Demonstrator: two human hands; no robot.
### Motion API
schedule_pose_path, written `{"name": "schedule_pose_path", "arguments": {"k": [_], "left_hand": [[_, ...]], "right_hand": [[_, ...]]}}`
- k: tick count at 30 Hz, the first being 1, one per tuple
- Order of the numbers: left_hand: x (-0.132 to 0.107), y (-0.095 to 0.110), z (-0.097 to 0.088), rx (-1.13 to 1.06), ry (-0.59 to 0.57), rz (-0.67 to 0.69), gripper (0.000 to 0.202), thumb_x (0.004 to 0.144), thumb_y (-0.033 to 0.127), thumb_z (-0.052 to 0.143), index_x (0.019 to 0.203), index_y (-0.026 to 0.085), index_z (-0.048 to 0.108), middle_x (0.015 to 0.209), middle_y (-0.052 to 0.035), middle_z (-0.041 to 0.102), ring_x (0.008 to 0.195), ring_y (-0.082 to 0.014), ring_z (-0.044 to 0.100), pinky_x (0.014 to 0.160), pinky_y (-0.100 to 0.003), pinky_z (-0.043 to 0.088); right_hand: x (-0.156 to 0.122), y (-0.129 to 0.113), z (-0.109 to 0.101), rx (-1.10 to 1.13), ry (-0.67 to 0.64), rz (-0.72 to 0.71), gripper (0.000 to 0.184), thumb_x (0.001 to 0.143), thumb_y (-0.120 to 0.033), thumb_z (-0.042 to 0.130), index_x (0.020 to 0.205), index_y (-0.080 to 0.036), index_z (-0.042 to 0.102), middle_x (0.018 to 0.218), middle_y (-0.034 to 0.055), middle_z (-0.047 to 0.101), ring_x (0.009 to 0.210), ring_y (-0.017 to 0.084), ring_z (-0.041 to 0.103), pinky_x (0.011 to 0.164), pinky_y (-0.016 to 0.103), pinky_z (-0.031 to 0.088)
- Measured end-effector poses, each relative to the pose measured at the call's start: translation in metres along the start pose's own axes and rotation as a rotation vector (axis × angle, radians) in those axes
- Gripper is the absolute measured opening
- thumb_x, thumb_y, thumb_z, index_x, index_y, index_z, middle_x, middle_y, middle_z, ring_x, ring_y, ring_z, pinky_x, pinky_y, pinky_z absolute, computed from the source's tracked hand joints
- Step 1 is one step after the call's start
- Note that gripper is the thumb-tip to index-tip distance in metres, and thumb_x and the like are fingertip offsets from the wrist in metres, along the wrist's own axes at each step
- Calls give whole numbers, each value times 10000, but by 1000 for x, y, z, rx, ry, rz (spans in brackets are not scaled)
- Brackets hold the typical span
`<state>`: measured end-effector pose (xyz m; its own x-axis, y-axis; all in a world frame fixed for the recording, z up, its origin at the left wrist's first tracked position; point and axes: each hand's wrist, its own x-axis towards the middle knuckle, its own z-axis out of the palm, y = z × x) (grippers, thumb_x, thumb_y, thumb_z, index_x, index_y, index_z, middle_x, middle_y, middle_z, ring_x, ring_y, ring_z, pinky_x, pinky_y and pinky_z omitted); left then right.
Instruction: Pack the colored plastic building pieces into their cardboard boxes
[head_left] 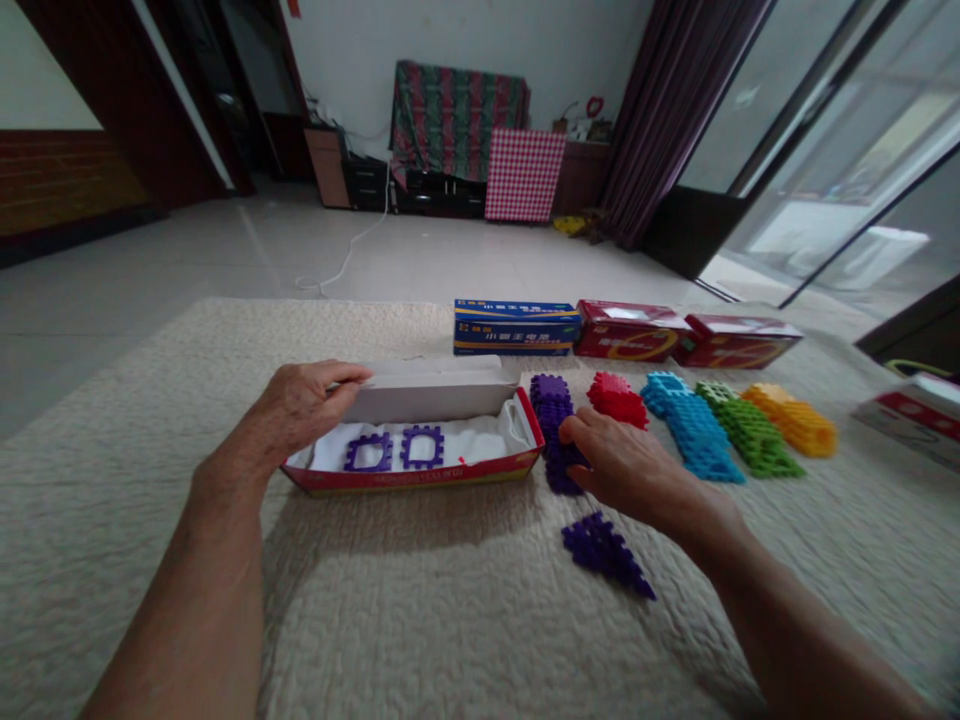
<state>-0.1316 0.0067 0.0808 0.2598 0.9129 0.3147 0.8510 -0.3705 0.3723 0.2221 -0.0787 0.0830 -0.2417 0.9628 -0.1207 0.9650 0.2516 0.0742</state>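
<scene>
My left hand [315,405] grips the left end of an open red cardboard box [420,478], thumb and fingers closed at its raised white flap [435,373]. White paper lines the box, and two purple square frame-shaped building pieces [422,447] lie flat on it. To the right of the box stretches a row of purple building pieces [553,400], stacked leaning together. My right hand [607,455] is at that row, its fingers curled onto the pieces. Purple triangular pieces [607,553] lie closer to me on the quilted cover.
Rows of red [619,398], blue [694,430], green [750,430] and yellow pieces [791,420] lie to the right. Behind them stand a blue box [517,328] and two red boxes [634,331]. Another box [915,420] sits at the far right.
</scene>
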Motion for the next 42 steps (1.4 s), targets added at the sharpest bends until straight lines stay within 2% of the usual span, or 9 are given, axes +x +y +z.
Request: {"name": "schedule_pose_path", "arguments": {"k": [6, 12, 20, 26, 31, 36, 39, 42], "left_hand": [[1, -1, 1, -1, 16, 5, 388, 787, 340, 460, 991, 190, 754, 1029, -67, 767, 943, -244, 711, 890, -360, 536], [1, 1, 0, 1, 12, 8, 389, 791, 346, 446, 975, 199, 756, 1043, -61, 766, 951, -237, 710, 906, -351, 530], [0, 0, 0, 3, 4, -15, 380, 785, 354, 455, 979, 219, 753, 1052, -42, 764, 950, -234, 709, 917, -356, 531], [1, 2, 0, 8, 5, -26, 365, 789, 345, 462, 972, 231, 756, 1054, -30, 765, 950, -231, 708, 929, -359, 527], [0, 3, -1, -2, 8, -14, 359, 796, 327, 467, 977, 231, 762, 1059, -39, 763, 972, -229, 707, 936, -350, 524], [0, 4, -2, -4, -5, -18, 357, 798, 310, 471, 995, 235, 759, 1064, -30, 762, 975, -217, 707, 926, -337, 524], [1, 4, -2, 1, -2, -18, 365, 801, 298, 464, 1001, 223, 760, 1069, -37, 761, 980, -221, 708, 924, -330, 521], [1, 4, -2, 4, 0, -16, 355, 802, 288, 469, 994, 237, 764, 1066, -26, 762, 976, -224, 710, 928, -336, 520]], "right_hand": [[3, 6, 7, 4, 7, -14, 98, 865, -228, 576, 957, -194, 571, 994, 68, 600, 904, 215, 610, 688, 309, 413], [2, 9, 14, 19, 33, -1, 122, 830, -214, 587, 950, -199, 566, 1004, 64, 578, 880, 202, 592, 662, 291, 387], [-2, -7, 1, 8, 87, 31, 125, 799, -122, 574, 915, -168, 581, 1010, 85, 573, 896, 203, 585, 699, 291, 409], [-4, -17, -9, -44, 26, 43, 94, 799, -123, 571, 873, -172, 603, 979, 93, 599, 864, 198, 593, 684, 290, 402], [-3, -17, -7, -101, 12, 55, 93, 778, -136, 569, 846, -173, 619, 928, 99, 640, 865, 243, 612, 693, 330, 400], [-8, -1, -7, 41, -3, -28, 79, 784, -155, 596, 835, -207, 626, 870, 51, 666, 799, 211, 615, 664, 315, 407], [-12, 20, -19, 207, -31, -108, 37, 806, -194, 597, 800, -218, 623, 776, 18, 661, 680, 161, 591, 596, 284, 406], [-11, 36, -45, 336, 116, -137, 92, 845, -293, 578, 847, -223, 636, 784, 29, 672, 663, 159, 598, 588, 290, 440]]}}
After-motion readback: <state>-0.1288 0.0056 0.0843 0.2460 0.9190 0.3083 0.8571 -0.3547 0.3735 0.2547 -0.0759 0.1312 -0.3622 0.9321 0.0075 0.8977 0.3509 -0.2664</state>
